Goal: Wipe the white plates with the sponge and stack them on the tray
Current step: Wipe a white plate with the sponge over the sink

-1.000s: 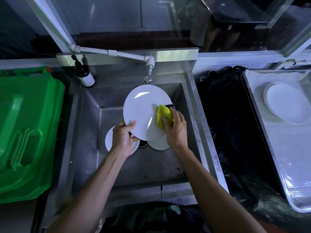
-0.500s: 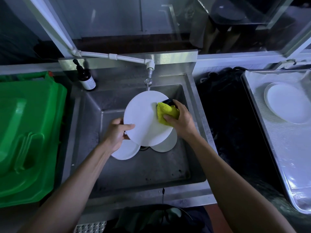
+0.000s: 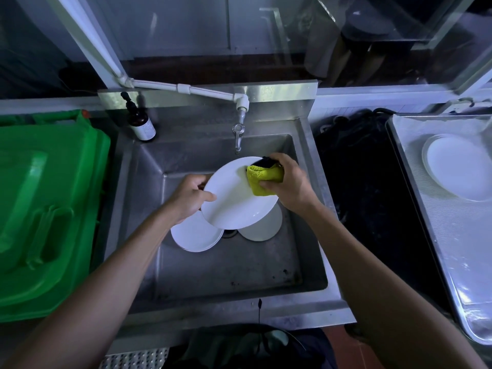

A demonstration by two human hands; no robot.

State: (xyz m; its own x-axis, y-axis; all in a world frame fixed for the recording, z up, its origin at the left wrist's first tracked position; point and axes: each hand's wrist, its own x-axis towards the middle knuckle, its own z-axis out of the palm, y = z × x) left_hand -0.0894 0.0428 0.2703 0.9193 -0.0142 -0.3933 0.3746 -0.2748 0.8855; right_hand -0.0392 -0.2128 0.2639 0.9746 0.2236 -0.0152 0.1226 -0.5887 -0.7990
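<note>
White plate (image 3: pixel 234 198) held tilted over the steel sink (image 3: pixel 226 270), just below the tap (image 3: pixel 237 139). Left hand (image 3: pixel 187 198) grips its left rim, thumb on the upper face, fingers curled behind. Right hand (image 3: pixel 288 182) is closed round the yellow sponge (image 3: pixel 262 181), pressing it against the plate's upper right edge; a dark backing shows at the sponge's top.

Two more white plates lie on the sink floor underneath: one lower left (image 3: pixel 195 235), one lower right (image 3: pixel 262 226), either side of the drain. Neither looks handled yet.

Tray (image 3: pixel 452 235) sits well apart on the right, past a dark tabletop stretch (image 3: pixel 364 187); one plate (image 3: pixel 463 166) already lies on it.

Judgement: wiping step, roughly a quarter done overall.

- Sponge covers only the rim zone; sweep it across the centre and toward the left hand, then turn the plate to reach the part under the thumb.
- Keep the left grip firm; a wet glazed rim likely slips under sideways sponge pressure.
- Stay over the sink so a drop lands low, though onto the plates below, so chipping is a risk.
- Cannot tell if water is running.

Green bin lid (image 3: pixel 48 209) left; brown pump bottle (image 3: pixel 141 123) at the sink's back corner.
</note>
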